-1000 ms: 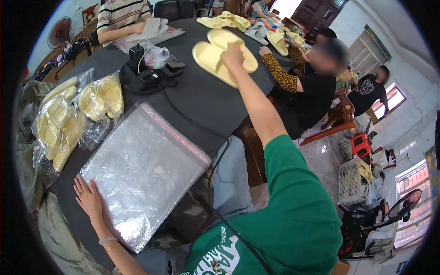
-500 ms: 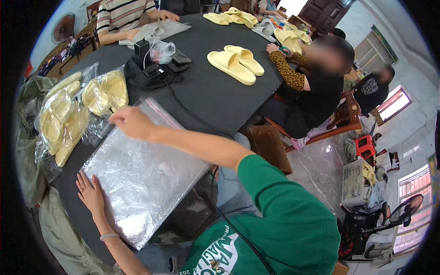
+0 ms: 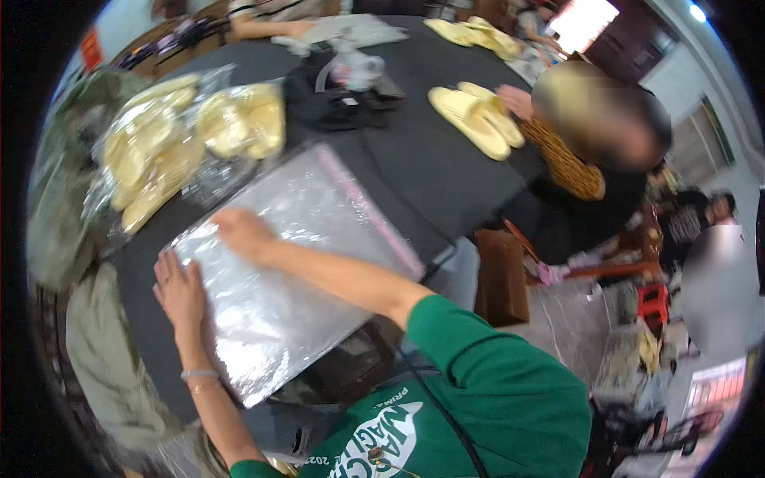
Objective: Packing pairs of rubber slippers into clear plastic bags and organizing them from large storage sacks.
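A stack of large clear plastic bags [image 3: 295, 199] with a pink strip along one edge lies slanted on the table before me. My left hand [image 3: 181, 293] is spread flat at the stack's left edge, fingers stretched out. Over the upper left part of the stack is my right hand [image 3: 245, 237], fingers curled together near the bag's edge; whether plastic is caught between them is hidden by blur. Beyond the stack, to the left, lie pale yellow slippers in clear bags [image 3: 241, 119] and more bagged slippers [image 3: 151, 155].
A bare pair of yellow slippers [image 3: 476, 119] lies across the dark table [image 3: 414, 179], by a co-worker's hand [image 3: 516, 102]. Black cabled gear [image 3: 335, 99] stands past the bagged slippers. Another person's arm [image 3: 275, 30] rests at the far edge. A cardboard box [image 3: 500, 275] sits at right.
My right hand has come down onto the bag stack, nearer my left hand, which stays flat at the edge. The view has shifted. The co-worker's hand at right is now beside the bare slippers.
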`<state>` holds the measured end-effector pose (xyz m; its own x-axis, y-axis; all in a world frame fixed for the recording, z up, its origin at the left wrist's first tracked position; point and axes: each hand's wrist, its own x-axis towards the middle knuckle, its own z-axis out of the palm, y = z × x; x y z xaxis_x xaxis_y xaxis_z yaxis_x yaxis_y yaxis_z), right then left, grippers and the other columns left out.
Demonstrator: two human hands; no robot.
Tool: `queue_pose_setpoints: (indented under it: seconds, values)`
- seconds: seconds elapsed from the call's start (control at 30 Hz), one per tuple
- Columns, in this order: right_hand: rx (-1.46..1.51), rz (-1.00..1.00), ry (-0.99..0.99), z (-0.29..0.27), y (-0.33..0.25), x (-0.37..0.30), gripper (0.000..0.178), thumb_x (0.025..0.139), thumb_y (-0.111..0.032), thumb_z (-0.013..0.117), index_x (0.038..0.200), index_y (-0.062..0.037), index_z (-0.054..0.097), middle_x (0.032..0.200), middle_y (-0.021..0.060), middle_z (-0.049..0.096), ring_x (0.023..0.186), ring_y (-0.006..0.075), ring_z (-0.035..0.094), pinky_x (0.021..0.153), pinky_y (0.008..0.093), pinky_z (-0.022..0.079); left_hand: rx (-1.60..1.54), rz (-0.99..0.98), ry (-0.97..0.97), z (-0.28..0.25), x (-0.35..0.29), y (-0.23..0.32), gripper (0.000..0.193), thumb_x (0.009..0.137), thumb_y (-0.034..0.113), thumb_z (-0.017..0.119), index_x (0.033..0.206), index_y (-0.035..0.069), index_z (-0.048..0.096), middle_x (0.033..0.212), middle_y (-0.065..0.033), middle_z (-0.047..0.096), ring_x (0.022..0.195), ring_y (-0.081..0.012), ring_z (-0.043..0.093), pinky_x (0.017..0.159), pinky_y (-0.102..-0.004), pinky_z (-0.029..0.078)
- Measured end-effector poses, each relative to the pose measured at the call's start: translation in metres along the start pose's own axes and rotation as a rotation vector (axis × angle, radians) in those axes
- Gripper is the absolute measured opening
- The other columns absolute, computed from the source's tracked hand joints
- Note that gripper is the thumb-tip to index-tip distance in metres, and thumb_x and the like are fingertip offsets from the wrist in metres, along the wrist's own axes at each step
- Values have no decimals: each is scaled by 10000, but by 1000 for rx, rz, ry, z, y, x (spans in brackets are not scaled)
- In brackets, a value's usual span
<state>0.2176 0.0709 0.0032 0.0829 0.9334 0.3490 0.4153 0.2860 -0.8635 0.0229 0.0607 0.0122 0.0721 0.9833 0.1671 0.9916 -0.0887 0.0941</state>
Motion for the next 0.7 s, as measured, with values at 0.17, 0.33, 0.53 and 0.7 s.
queue_pose_setpoints:
  seconds: [0.17,0.33,0.53,0.7]
  values:
    - [130,31,16,-16,8,6,185,871,-85,566,1018,-31,665,945,91,690,893,167,643,800,297,499,-52,21,32,-11,-2,7,595,925,431,422,1406,88,354,1474,-109,320,1368,-291,268,1091,-489,209]
    - [154,227,171,-57,22,20,189,882,-98,552,1035,-47,651,870,67,690,630,90,593,534,234,472,-100,50,122,-1,-9,2,624,925,491,391,1411,103,353,1477,-110,317,1373,-289,265,1097,-510,191]
    - [613,479,363,-92,36,40,148,899,-81,509,960,-27,632,838,51,660,560,69,537,456,212,447,-130,27,135,-3,-8,4,633,919,501,403,1407,100,360,1473,-114,321,1371,-293,268,1098,-512,187]
    - [345,385,186,-73,36,39,196,879,-88,561,1047,-31,644,871,58,676,582,53,537,495,191,451,-174,21,156,-7,-10,-1,637,916,498,415,1399,85,368,1470,-141,313,1375,-294,257,1107,-490,178]
